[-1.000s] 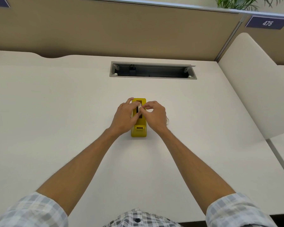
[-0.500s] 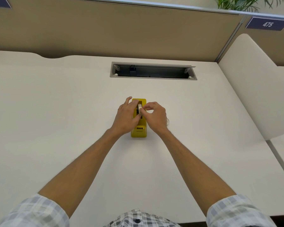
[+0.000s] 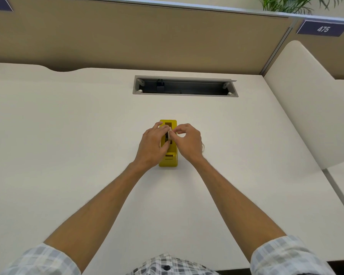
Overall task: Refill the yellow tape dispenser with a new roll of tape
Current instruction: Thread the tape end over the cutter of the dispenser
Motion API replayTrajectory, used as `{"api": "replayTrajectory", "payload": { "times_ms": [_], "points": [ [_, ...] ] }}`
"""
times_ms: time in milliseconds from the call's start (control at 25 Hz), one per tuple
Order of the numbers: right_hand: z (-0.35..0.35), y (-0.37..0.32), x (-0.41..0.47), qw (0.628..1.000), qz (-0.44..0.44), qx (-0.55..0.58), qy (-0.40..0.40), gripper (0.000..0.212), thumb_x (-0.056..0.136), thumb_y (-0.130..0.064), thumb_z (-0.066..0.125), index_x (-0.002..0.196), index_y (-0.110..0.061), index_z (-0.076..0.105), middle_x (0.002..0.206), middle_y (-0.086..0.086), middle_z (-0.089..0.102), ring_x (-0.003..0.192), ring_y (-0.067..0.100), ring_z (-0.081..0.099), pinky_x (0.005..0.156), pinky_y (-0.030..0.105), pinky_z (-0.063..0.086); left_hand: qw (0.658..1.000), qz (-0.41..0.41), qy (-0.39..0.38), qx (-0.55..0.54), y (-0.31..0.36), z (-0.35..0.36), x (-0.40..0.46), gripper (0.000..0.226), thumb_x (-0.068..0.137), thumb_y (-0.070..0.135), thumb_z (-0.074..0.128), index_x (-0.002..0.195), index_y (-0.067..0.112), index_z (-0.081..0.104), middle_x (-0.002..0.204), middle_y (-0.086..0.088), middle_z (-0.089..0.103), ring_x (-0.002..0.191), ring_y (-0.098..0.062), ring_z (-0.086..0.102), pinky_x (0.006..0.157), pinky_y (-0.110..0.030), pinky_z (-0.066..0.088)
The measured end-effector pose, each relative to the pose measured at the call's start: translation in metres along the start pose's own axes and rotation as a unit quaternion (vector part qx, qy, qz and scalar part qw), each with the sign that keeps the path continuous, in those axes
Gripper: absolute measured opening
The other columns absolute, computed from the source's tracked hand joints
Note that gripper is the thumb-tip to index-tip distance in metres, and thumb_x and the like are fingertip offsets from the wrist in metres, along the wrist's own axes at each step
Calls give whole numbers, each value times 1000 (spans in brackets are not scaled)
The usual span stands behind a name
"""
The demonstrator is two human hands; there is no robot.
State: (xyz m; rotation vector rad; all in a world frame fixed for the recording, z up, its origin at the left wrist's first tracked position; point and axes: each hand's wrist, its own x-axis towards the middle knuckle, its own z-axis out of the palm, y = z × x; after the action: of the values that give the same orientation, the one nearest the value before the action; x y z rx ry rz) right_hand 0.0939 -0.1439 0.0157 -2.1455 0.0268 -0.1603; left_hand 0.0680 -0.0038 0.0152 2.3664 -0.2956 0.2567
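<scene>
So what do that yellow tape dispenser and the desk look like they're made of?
The boxy yellow tape dispenser looks like moulded plastic: uniform colour, rounded edges, a slight sheen. The off-white desk top seems a matte laminate, smooth and evenly coloured with no grain showing, though the core beneath can't be told.

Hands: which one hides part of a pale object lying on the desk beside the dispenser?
The right hand; a pale curved edge shows past its outer side. The left hand covers only the yellow dispenser.
</scene>
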Motion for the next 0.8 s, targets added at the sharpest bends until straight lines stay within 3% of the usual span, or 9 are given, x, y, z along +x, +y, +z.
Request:
{"api": "replayTrajectory", "payload": {
  "times_ms": [200, 320, 440, 600, 800],
  "points": [
    [0, -1, -2, 1000, 5, 4, -2, 15, 83, -37, 71, 82, -22, 74, 100, -8, 69, 89, 7, 65, 70, 20, 46, 1000, 7, 23, -14, 0, -2, -5, 37, 88, 8, 62, 125, 9, 61, 132, -6, 63, 137, -24, 43, 107, -47, 41],
    [0, -1, -3, 1000, 3, 2, 2, 14, 84, -35, 70, 84, -22, 73, 99, -7, 69, 89, 7, 65, 67, 16, 41, 999, -21, 25, 3, 0, 0, 1, 41, 91, 20, 63, 131, 12, 56, 140, -8, 55, 139, -25, 39, 110, -47, 38],
    [-1, -2, -3, 1000, 3, -6, -3, 14, 84, -35, 69, 85, -22, 74, 99, -10, 69, 89, 6, 65, 69, 22, 43, 999, -33, -22, 15, -5, 3, 9, 41, 95, 33, 58, 132, 16, 54, 143, -3, 52, 144, -23, 29, 111, -45, 31],
    [-5, -5, -4, 999, -28, -29, 1, 20, 87, -37, 66, 101, -25, 72, 104, -13, 69, 90, 5, 63, 71, 27, 49, 999, -25, -16, -21, -11, 6, 12, 26, 94, 31, 59, 120, 23, 60, 132, 4, 59, 140, -19, 34, 107, -44, 33],
    [-8, -5, -3, 994, -77, -80, -10, 16, 91, -34, 64, 100, -26, 75, 100, -12, 68, 88, 8, 61, 67, 26, 43, 999, -26, -9, -28, -12, 8, 12, 28, 93, 26, 61, 121, 25, 61, 132, 7, 59, 138, -17, 36, 107, -42, 34]
  ]
}}
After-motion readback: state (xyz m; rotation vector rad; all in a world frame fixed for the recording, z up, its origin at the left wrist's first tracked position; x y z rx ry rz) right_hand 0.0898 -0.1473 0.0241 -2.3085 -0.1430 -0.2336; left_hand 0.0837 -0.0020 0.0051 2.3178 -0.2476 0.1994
